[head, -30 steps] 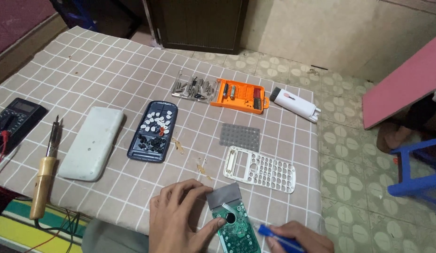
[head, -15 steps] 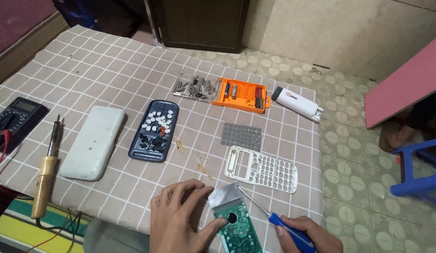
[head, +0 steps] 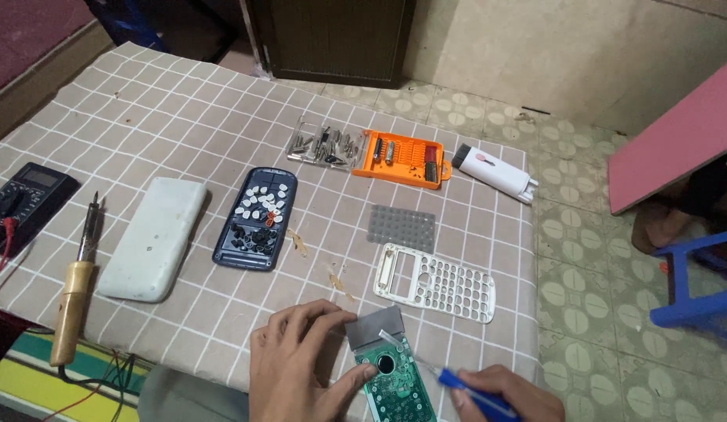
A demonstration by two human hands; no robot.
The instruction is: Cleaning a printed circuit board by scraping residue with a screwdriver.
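At the bottom centre of the frame the left hand [head: 305,363] presses down on a green circuit board [head: 395,387], fingers spread and closed on its left edge and on the grey display panel [head: 377,328] at its top end. The right hand [head: 500,395], at the lower right, is wrapped shut around a blue-handled screwdriver [head: 457,383] whose thin shaft slants up and left, with its tip on the top of the board near the display.

The device looks well taken apart already. Just above the board lies the white front shell [head: 435,283], its key holes and screen window empty, and above that the grey rubber key mat [head: 401,228] lies apart on the cloth. At centre left the dark blue back shell [head: 256,219] serves as a tray for loose white and black key caps. A white cover [head: 152,237] lies to its left. From this I judge the opening-up is done and the work now sits on the bare board; nothing is put back together yet.

Along the top of the checked tabletop [head: 184,133] are loose driver bits [head: 326,146], an orange bit case [head: 402,159] and a white brush tool [head: 495,173]. At the left edge lie a wooden-handled soldering iron [head: 73,293] and a black multimeter [head: 23,195].
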